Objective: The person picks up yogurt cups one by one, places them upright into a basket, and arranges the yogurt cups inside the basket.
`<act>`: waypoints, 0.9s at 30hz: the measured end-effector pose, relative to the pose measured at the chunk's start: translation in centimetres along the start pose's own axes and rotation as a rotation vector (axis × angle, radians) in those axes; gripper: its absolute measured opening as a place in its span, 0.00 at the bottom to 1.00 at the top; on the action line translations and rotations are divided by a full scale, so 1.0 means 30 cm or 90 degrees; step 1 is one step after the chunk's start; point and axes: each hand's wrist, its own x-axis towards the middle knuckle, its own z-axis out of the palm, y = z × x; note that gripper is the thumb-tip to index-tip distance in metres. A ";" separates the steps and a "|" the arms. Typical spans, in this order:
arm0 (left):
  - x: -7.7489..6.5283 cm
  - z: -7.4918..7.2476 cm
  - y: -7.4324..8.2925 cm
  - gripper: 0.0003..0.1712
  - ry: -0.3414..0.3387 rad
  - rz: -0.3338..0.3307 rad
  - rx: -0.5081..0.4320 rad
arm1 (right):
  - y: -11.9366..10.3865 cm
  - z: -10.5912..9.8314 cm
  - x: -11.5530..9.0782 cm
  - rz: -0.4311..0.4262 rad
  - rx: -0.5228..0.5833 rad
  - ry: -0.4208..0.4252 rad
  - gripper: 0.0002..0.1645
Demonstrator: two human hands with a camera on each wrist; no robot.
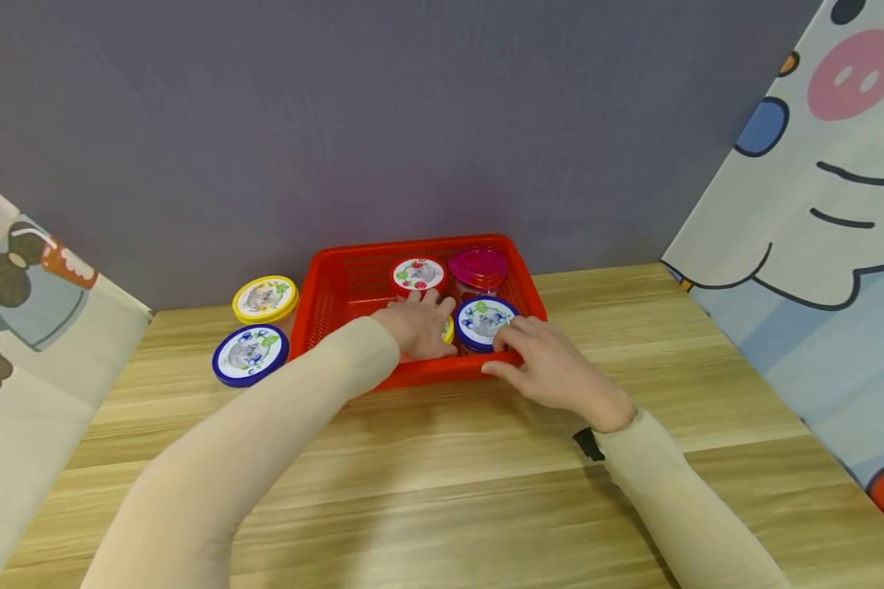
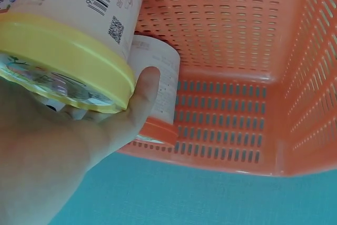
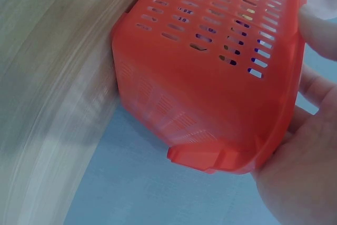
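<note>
Nearest the head camera, pale sleeves (image 1: 280, 417) extend over the wooden worktop (image 1: 449, 491) to a red basket (image 1: 427, 373). From my remote station I see the left hand (image 1: 416, 327), its fingers gripping a yellow-lidded jar (image 2: 79, 25) inside the basket; the right hand (image 1: 541, 364) grips the basket's rim beside a blue-lidded jar (image 1: 482, 319). Behind stand a red-lidded jar (image 1: 417, 275) and a pink-lidded jar (image 1: 479, 268); a yellow-topped jar (image 1: 263, 298) and a blue-topped jar (image 1: 250, 356) sit outside, left.
</note>
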 end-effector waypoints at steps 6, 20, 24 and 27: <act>-0.003 -0.007 0.006 0.51 0.002 -0.010 0.005 | -0.001 -0.005 0.000 -0.006 -0.001 0.001 0.16; -0.011 -0.010 0.011 0.50 0.006 -0.020 0.008 | -0.004 -0.003 -0.001 0.001 0.001 -0.007 0.17; -0.016 -0.013 0.009 0.50 0.006 -0.018 0.002 | -0.005 -0.003 0.000 0.000 0.000 -0.007 0.17; -0.019 -0.015 0.006 0.49 0.016 -0.010 0.004 | -0.005 -0.003 -0.001 0.003 -0.001 -0.006 0.17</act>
